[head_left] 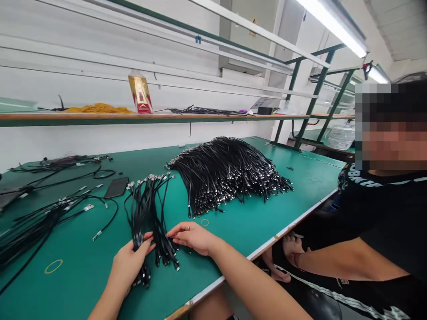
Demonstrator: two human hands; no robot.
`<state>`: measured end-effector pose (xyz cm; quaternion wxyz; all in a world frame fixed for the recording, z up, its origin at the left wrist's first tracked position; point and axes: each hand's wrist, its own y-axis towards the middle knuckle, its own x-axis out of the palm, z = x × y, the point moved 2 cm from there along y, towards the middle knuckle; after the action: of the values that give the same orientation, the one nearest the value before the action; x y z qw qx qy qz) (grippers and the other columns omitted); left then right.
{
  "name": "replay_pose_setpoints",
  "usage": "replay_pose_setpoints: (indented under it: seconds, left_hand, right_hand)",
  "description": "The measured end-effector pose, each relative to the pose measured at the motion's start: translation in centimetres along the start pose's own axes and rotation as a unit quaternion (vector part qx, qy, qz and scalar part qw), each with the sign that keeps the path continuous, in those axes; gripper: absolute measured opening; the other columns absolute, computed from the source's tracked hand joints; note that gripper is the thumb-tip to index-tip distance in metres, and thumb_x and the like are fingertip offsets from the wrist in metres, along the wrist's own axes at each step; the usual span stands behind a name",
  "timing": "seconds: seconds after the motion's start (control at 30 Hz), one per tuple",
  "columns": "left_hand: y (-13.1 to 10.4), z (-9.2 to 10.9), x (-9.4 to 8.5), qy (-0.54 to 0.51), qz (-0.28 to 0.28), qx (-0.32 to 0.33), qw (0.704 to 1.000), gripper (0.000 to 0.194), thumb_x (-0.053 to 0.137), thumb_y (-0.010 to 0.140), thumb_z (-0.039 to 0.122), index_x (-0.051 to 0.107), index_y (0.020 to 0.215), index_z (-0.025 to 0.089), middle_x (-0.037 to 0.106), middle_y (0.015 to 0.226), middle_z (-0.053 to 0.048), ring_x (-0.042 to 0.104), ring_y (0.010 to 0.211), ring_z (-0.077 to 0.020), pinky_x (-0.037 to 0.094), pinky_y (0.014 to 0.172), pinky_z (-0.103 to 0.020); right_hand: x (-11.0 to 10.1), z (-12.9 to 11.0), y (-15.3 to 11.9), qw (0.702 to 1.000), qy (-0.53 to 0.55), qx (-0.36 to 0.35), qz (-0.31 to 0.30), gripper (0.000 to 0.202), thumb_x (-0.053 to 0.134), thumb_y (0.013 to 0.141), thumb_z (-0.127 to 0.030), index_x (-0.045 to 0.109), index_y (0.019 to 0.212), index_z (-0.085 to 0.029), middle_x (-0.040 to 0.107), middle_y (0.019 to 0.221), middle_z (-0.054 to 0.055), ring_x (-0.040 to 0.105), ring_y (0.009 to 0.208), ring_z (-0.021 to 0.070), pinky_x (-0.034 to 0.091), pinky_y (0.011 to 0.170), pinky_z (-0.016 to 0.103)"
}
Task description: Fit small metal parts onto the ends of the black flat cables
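Left hand (128, 262) and right hand (191, 236) gather cable bundle (148, 213) on table (250, 222)

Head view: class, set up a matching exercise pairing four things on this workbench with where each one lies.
Things:
1. small cable bundle
2. big cable pile
3. phone
4. yellow rubber bands

Places:
A. on the upper shelf
B. mid-table, beyond both hands
C. under the left hand and right hand
D. flat on the green table, left of the small bundle

Pairs: 1-C, 2-B, 3-D, 4-A
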<state>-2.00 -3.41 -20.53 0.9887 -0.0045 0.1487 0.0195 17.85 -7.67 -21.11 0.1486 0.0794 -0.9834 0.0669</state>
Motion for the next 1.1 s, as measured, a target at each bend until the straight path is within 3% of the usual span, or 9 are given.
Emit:
replay_pose_setpoints:
  seconds: [0.17,0.3,0.37,0.47,0.57,0.67,0.8,0.97,1.1]
  left_hand:
    - [-0.2,0.6,0.2,-0.062,-0.038,-0.009,0.997,0.024,0.075,0.070,0.025,0.077,0.093,0.016,0.080,0.089,-0.010,0.077,0.079,-0.0265,0.061,0.080,-0.038]
    - [-0.9,1.7,-0.1,-0.087,0.006,0.018,0.996,0.025,0.080,0.061,0.029,0.077,0.082,0.016,0.078,0.074,-0.008,0.075,0.078,-0.0308,0.060,0.076,-0.041]
    - [-1.1,1.5,-0.1,-0.089,0.032,0.031,0.995,0.024,0.080,0.061,0.030,0.077,0.081,0.015,0.077,0.075,-0.008,0.074,0.078,-0.0289,0.059,0.076,-0.040]
    - [-0.6,0.3,-0.1,-0.076,0.084,0.044,0.993,0.024,0.077,0.068,0.033,0.076,0.085,0.016,0.077,0.086,-0.009,0.072,0.082,-0.0249,0.056,0.079,-0.035]
    - [-0.4,-0.4,-0.1,-0.069,0.122,0.064,0.988,0.025,0.069,0.077,0.038,0.071,0.091,0.018,0.073,0.091,-0.007,0.068,0.083,-0.0218,0.052,0.078,-0.032]
    - [-0.5,0.1,0.6,-0.089,0.076,0.081,0.990,0.025,0.064,0.082,0.043,0.066,0.088,0.018,0.064,0.070,-0.001,0.060,0.064,-0.0174,0.048,0.065,-0.029]
    - [-0.3,1.0,1.7,-0.136,-0.037,0.086,0.986,0.027,0.071,0.079,0.042,0.063,0.081,0.016,0.058,0.063,0.001,0.053,0.057,-0.0147,0.044,0.057,-0.026]
    - [0.6,1.6,1.8,-0.214,-0.065,0.065,0.973,0.027,0.060,0.089,0.045,0.058,0.084,0.019,0.049,0.065,0.004,0.044,0.055,-0.0108,0.039,0.055,-0.023]
    - [1.2,1.6,1.5,-0.253,-0.085,0.036,0.963,0.028,0.063,0.087,0.047,0.061,0.084,0.019,0.054,0.077,0.001,0.046,0.060,-0.0106,0.041,0.058,-0.023]
  right_hand:
    - [2.2,0.1,1.2,0.996,-0.082,-0.024,-0.018,0.019,0.064,0.079,-0.021,0.074,0.094,-0.017,0.064,0.071,-0.002,0.055,0.065,0.0107,0.047,0.074,0.026]
    - [3.6,-1.3,2.8,0.981,-0.168,-0.086,-0.033,0.020,0.057,0.076,-0.012,0.075,0.083,-0.017,0.068,0.076,0.001,0.058,0.071,0.0153,0.046,0.073,0.029]
    - [3.7,-1.8,3.9,0.973,-0.185,-0.136,-0.019,0.018,0.056,0.077,-0.012,0.073,0.078,-0.018,0.068,0.083,0.003,0.059,0.084,0.0188,0.045,0.085,0.032]
    - [2.9,-1.5,5.5,0.966,-0.163,-0.200,0.015,0.020,0.050,0.085,-0.015,0.069,0.089,-0.020,0.064,0.103,0.005,0.053,0.108,0.0207,0.040,0.098,0.034]
    - [2.1,-0.9,5.5,0.963,-0.159,-0.219,-0.004,0.023,0.044,0.094,-0.023,0.066,0.097,-0.019,0.061,0.096,0.004,0.057,0.086,0.0172,0.046,0.084,0.031]
    - [2.1,-1.0,4.2,0.956,-0.191,-0.214,-0.061,0.023,0.045,0.096,-0.029,0.066,0.100,-0.018,0.059,0.087,0.001,0.049,0.060,0.0110,0.044,0.062,0.025]
    - [3.0,-1.3,3.3,0.951,-0.224,-0.192,-0.096,0.021,0.045,0.099,-0.029,0.062,0.108,-0.020,0.063,0.081,0.000,0.056,0.071,0.0130,0.045,0.068,0.024]
    - [3.4,-1.2,3.3,0.957,-0.243,-0.153,-0.026,0.021,0.048,0.098,-0.034,0.061,0.091,-0.018,0.060,0.075,-0.001,0.050,0.068,0.0122,0.039,0.062,0.023]
    - [3.6,-1.0,2.9,0.957,-0.257,-0.106,-0.077,0.020,0.063,0.088,-0.035,0.059,0.078,-0.019,0.049,0.060,-0.006,0.039,0.054,0.0089,0.029,0.051,0.022]
